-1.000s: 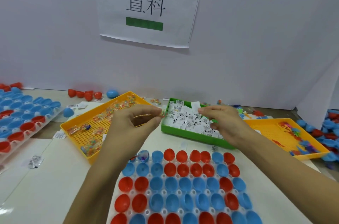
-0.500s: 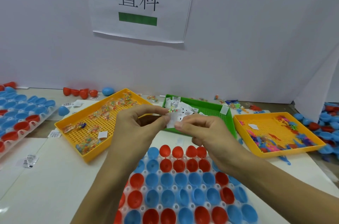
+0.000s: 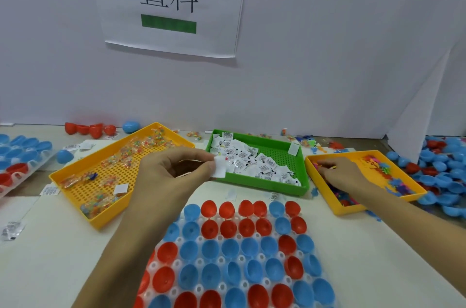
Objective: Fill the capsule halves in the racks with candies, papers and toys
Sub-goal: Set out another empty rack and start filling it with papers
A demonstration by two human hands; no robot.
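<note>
A clear rack (image 3: 234,257) of red and blue capsule halves lies in front of me. Above its far edge my left hand (image 3: 171,171) pinches a small white paper (image 3: 220,167) between thumb and fingers. My right hand (image 3: 340,174) reaches into the right yellow tray (image 3: 413,189) of small coloured toys, fingers curled down among them; whether it holds one is hidden. The green tray (image 3: 285,151) holds several folded papers. The left yellow tray (image 3: 83,189) holds candy packets.
A second rack (image 3: 17,164) of capsule halves sits at the far left. Loose red halves (image 3: 88,128) and a blue one lie by the back wall. A heap of blue and red halves (image 3: 443,176) fills the right edge. A white partition with a paper sign stands behind.
My right hand has left the paper at my left hand and moved right into the toy tray. My left hand still holds the paper, slightly lower and to the left.
</note>
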